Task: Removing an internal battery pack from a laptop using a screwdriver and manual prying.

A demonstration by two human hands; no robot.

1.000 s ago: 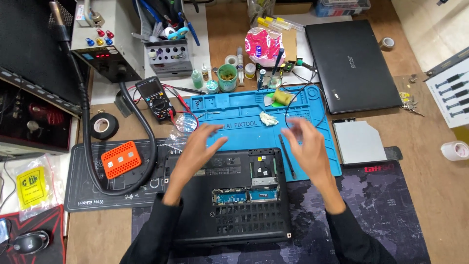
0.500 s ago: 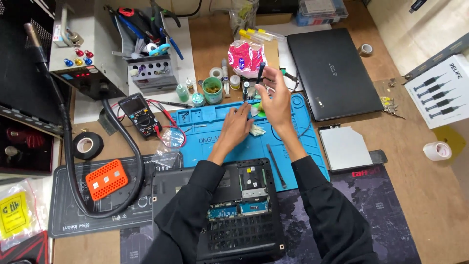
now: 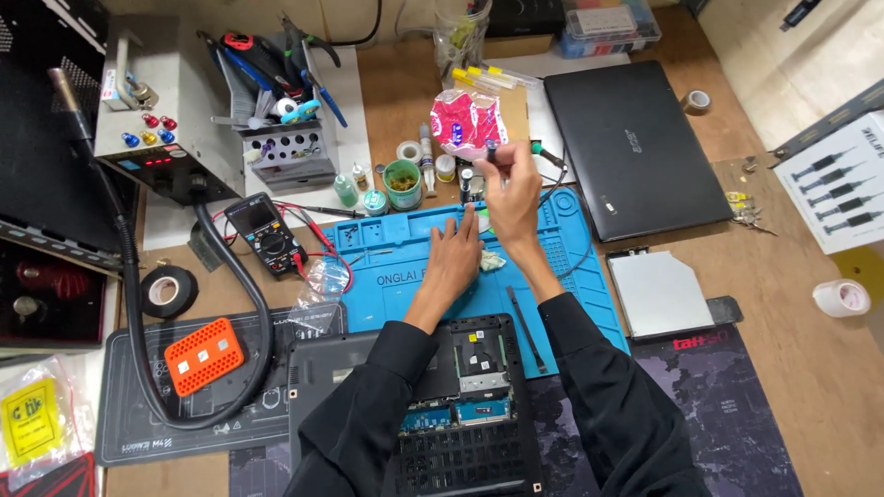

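Nearest the camera, an opened black laptop base (image 3: 460, 405) lies on the bench (image 3: 792, 368) with its circuit boards showing, both dark sleeves reaching over it. A thin black pry stick (image 3: 525, 329) lies just beyond on the blue silicone work mat (image 3: 396, 276), its long axis running from near to far, leaning slightly left at the far end. The left hand (image 3: 453, 260) rests flat on the mat, palm down, fingers together and pointing away toward the mat's far edge; a small crumpled pale wipe (image 3: 491, 261) lies just beside it. The right hand (image 3: 512, 191) is raised above the far part of the mat, its fingertips pinching a small dark cylindrical object (image 3: 492, 152) that stands roughly upright, long axis pointing up and away; what it is cannot be told. Just behind it sits a crumpled pink-and-white packet (image 3: 465, 120), with a green round tub (image 3: 402, 183) to the left. Farther right lies a closed black laptop (image 3: 635, 147).
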